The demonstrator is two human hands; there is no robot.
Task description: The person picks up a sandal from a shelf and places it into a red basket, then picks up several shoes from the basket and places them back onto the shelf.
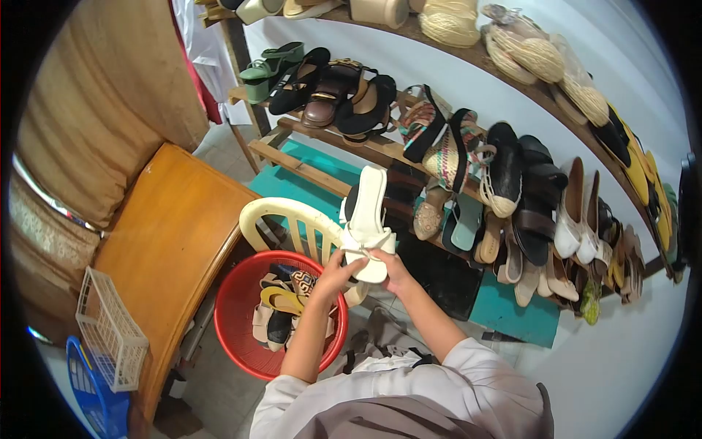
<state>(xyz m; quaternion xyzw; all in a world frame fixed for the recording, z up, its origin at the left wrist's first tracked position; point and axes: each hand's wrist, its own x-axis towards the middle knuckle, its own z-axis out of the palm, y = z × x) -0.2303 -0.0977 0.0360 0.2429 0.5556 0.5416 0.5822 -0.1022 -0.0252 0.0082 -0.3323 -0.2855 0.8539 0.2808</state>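
Observation:
My left hand (338,277) and my right hand (391,271) both grip a white slide sandal (369,197), one at each side of its lower end. Its long flat insole points away from me, and a wide strap with a knot crosses it near my thumbs. Whether a second sandal lies beneath is hard to tell. Below my left forearm stands a red plastic tub (228,322) with several shoes inside, among them a yellow sandal (281,298) and a black-toed shoe (278,328).
Wooden shelves (322,170) full of shoes run along the wall ahead and to the right. A cream plastic chair (274,208) stands behind the tub. An orange-brown wooden table (172,219) is at left, with a white wire basket (110,329) and a blue basket (91,388) nearby.

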